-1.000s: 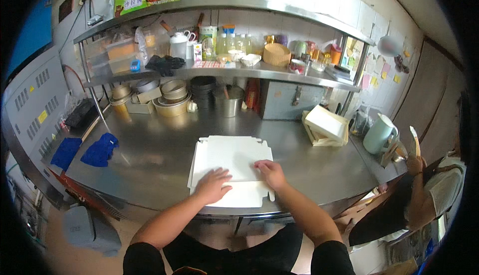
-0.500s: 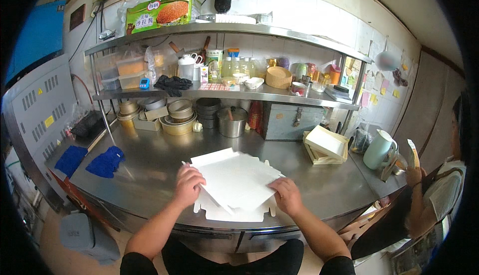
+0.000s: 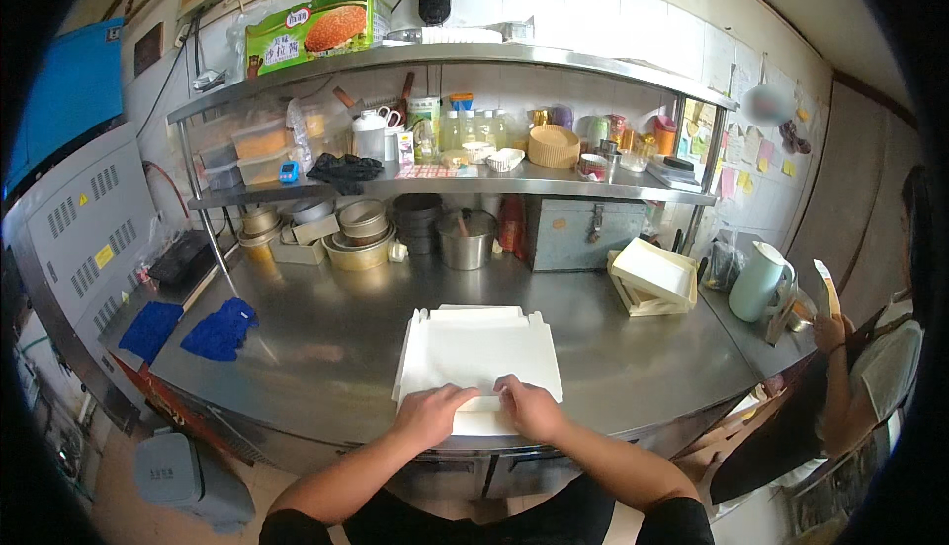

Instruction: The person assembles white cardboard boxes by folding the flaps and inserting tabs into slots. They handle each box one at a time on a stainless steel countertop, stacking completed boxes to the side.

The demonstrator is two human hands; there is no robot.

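Observation:
A white cardboard box blank (image 3: 479, 347) lies on the steel worktop in front of me, with its side and far edges partly raised. My left hand (image 3: 432, 417) closes on its near flap, the thumb pointing inward. Just to the right, my right hand (image 3: 531, 409) is curled over the same flap, close to the left thumb. Part of the near edge is hidden behind the fingers. Farther right, a small stack of folded white box trays (image 3: 652, 276) rests on the worktop.
Blue cloths (image 3: 219, 330) lie at the left. Along the back stand baking tins (image 3: 361, 249), a steel pot (image 3: 468, 241) and a grey metal chest (image 3: 583, 234) beneath a loaded shelf (image 3: 445, 185). A pale green jug (image 3: 759, 283) is at the right, near another person (image 3: 860, 387).
The blank was held up tilted, one hand at each side, over another white sheet. Now it lies squared to me with edges raised, and both hands have come together at its near flap.

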